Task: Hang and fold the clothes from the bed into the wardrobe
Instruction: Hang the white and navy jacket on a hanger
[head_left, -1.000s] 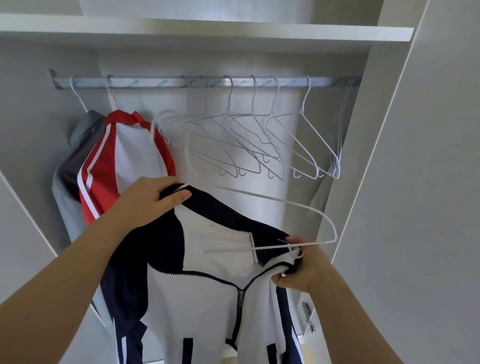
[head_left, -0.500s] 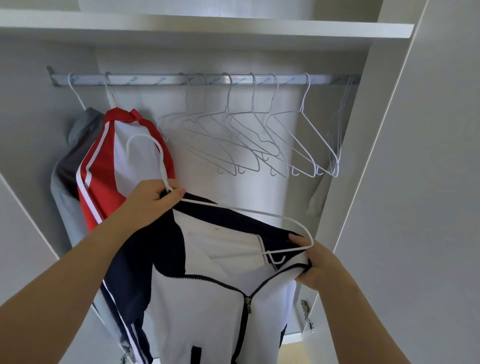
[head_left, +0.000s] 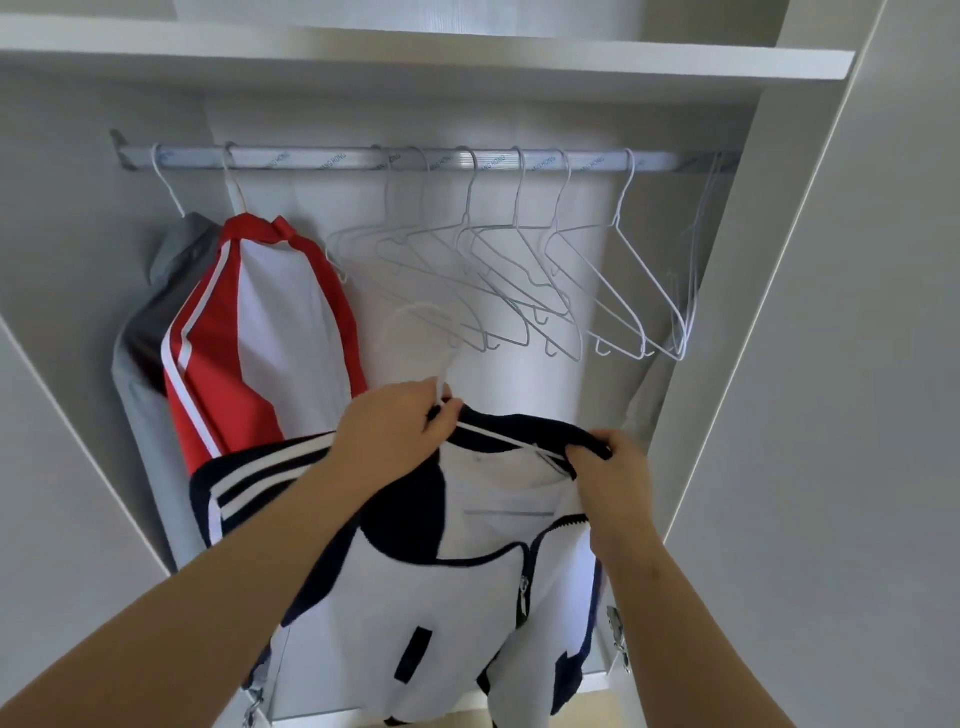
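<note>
A navy and white zip jacket hangs in front of the open wardrobe, held up by both hands. A white wire hanger is threaded into its collar, its hook blurred above my left hand. My left hand grips the hanger's neck together with the navy collar. My right hand pinches the right shoulder of the jacket over the hanger's arm. The metal rail runs across the wardrobe above.
A grey jacket and a red and white jacket hang at the rail's left end. Several bare white hangers hang to the right. A white shelf tops the rail. A white door panel stands at right.
The hanger's right arm has slid inside the jacket's shoulder. My left hand has moved right and up with the hanger's neck, and my right hand now pulls the navy shoulder over the hanger.
</note>
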